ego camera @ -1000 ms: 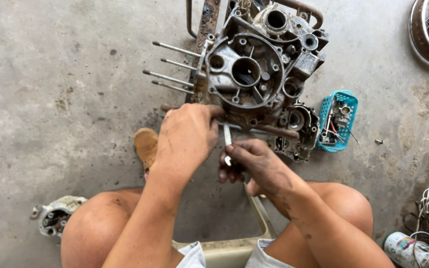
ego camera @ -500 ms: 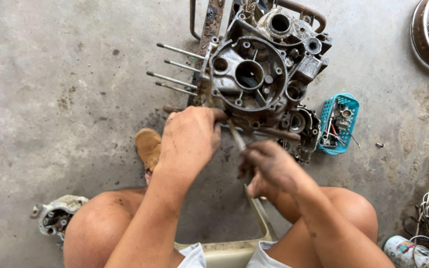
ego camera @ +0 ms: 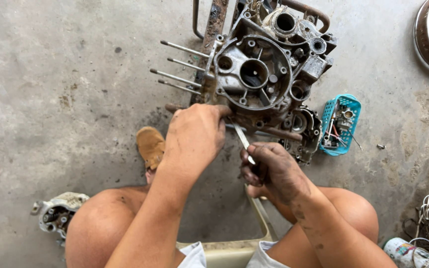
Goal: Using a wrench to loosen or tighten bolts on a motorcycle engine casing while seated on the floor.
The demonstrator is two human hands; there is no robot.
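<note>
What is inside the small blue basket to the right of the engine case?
The blue basket holds a metal carburettor-like part and loose small parts with thin wires. What lies underneath them at the bottom is covered.

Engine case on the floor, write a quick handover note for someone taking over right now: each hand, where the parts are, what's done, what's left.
Left hand: fingers on the lower edge of the engine case, steadying it.
Right hand: closed around a slim metal tool, tip angled up to the case's bottom edge.
Parts: case lies open-face up on the concrete floor, four long studs pointing left. A smaller casing sits just right of the tool; a blue basket of small parts beside that; another casting by the left knee.
Done: the case's cover is off, cavity exposed.
Left: the spot under the tool at the bottom edge; what it engages is hidden.
</note>
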